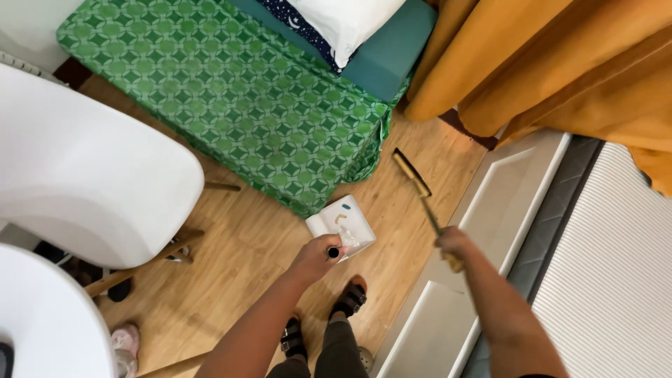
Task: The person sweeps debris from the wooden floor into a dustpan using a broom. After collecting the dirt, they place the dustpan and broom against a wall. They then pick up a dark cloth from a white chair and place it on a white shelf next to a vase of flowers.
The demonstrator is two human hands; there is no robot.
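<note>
I stand on a wooden floor (231, 280) and look down past my sandalled feet. My left hand (316, 256) is closed around the black-tipped handle of a white dustpan (344, 222), which is held low over the floor with some scraps lying in it. My right hand (453, 243) grips the thin handle of a long broom (413, 176); its narrow yellowish head points away from me, near the corner of the green patterned mattress (231, 98).
A white chair (84, 175) with wooden legs stands at left, shoes beneath it. A teal sheet and a white pillow (346, 24) lie on the mattress. Orange curtains (546, 63) hang at upper right. A white bed frame (490, 231) and ribbed mattress fill the right.
</note>
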